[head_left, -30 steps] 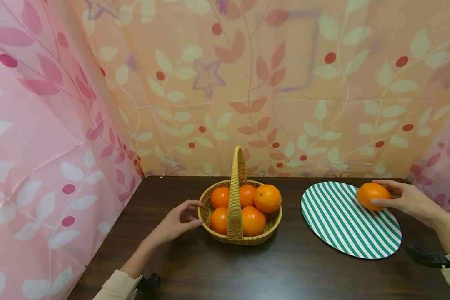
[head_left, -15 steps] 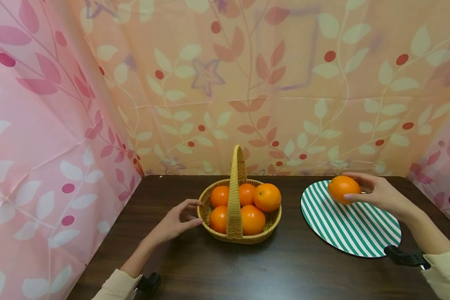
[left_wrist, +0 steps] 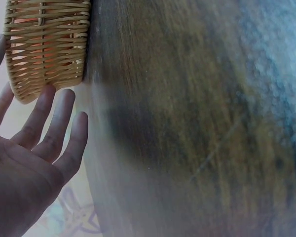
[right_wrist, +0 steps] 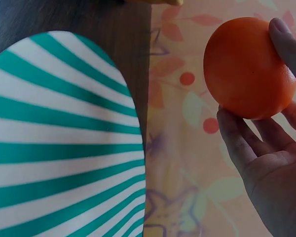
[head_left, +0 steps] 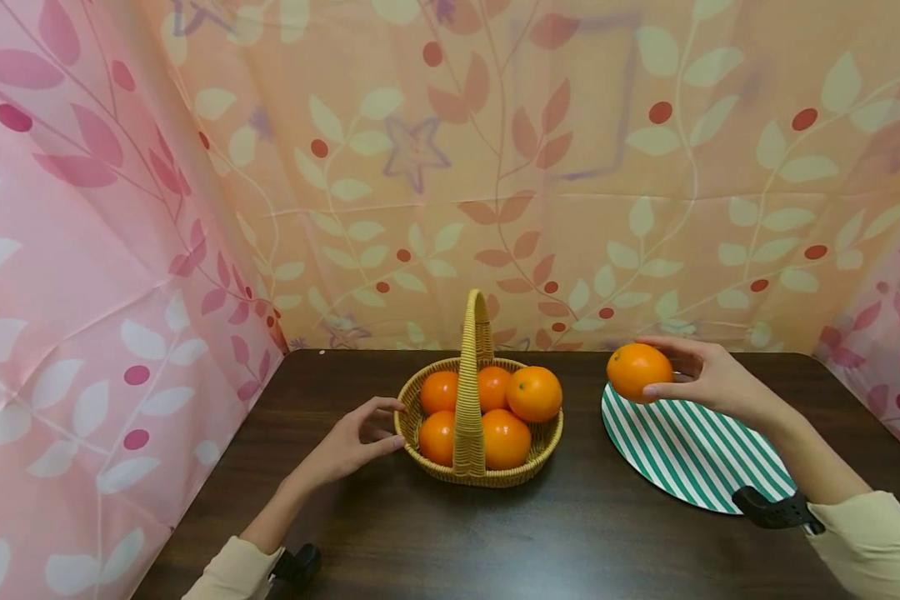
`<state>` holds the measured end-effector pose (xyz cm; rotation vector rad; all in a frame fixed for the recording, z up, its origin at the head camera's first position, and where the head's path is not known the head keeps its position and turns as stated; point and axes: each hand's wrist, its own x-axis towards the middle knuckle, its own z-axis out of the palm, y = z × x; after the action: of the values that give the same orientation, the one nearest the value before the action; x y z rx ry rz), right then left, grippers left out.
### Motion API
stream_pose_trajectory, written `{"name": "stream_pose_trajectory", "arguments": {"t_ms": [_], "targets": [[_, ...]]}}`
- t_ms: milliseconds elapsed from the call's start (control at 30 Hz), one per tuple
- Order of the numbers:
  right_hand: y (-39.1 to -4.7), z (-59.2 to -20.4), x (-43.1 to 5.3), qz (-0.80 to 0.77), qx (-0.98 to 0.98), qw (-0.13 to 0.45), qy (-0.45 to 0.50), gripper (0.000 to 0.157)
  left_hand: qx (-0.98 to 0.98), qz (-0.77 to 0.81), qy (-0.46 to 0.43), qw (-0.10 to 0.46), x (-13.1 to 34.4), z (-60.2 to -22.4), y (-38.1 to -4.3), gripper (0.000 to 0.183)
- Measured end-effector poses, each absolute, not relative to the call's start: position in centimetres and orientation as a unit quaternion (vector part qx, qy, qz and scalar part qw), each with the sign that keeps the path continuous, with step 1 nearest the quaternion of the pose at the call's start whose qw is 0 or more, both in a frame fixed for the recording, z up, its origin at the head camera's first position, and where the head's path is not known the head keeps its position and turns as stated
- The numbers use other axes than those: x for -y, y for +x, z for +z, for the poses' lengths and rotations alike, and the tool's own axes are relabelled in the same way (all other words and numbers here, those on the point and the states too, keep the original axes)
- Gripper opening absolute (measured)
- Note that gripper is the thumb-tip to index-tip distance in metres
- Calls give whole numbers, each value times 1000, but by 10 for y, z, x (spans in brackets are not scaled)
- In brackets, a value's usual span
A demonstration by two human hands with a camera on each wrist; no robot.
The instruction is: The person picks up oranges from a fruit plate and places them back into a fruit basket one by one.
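Note:
In the head view my right hand holds an orange between thumb and fingers, raised above the left far part of a green-and-white striped oval placemat. The right wrist view shows the same orange up close, the fingertips under one side and the thumb on the other. A yellow wicker basket with a tall handle stands mid-table and contains several oranges. At its left side is my left hand, fingers relaxed, fingertips touching the wicker wall.
The dark wooden table carries the basket and the placemat, with bare wood between them. Patterned cloth hangs along the table's back and left side. The basket handle rises over the oranges.
My right hand has carried the orange leftward, from over the placemat's right part to its left far edge, and slightly up. The left hand and basket stay in place.

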<state>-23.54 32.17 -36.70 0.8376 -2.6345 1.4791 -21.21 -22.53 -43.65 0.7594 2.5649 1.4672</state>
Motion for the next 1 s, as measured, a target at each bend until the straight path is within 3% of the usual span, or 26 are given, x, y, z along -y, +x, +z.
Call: {"name": "stream_pose_trajectory", "arguments": {"t_ms": [1000], "targets": [[-240,-337,-242,538,781,-21,316,68,-834,492,244,58,226,-439,-214,49]]}}
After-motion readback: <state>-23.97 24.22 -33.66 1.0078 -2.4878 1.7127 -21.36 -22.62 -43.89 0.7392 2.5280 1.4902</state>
